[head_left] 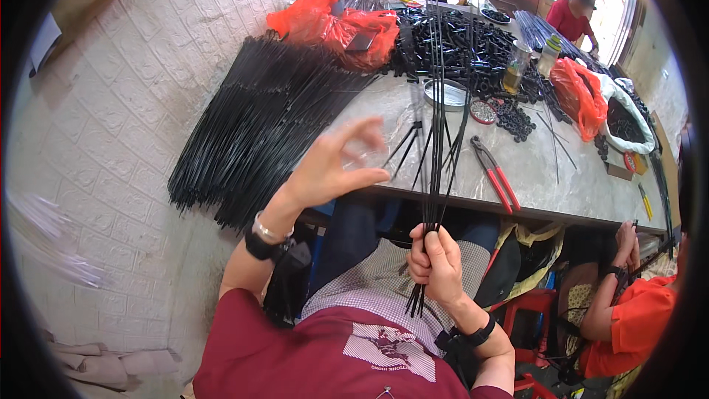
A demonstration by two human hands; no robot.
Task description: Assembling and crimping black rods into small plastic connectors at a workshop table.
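Observation:
My right hand (436,262), low in front of my lap, is closed round the lower part of a bundle of thin black rods (437,155). The rods stand up from the fist and fan out slightly, and their short lower ends poke out beneath it. To the left of the bundle my left hand (325,166) is raised with thumb and fingers apart and nothing in it; its fingertips are smeared by motion. Behind that hand a large heap of long black rods (251,133) overhangs the table's left side. Red-handled pliers (496,174) lie right of the bundle.
On the grey table (532,181) are a round dish (446,94), a small red tin (483,111), black rings (515,120) and a pile of black parts (443,37). Red bags (317,11) and a white sack (647,135) stand around. A person in orange (631,325) sits at right.

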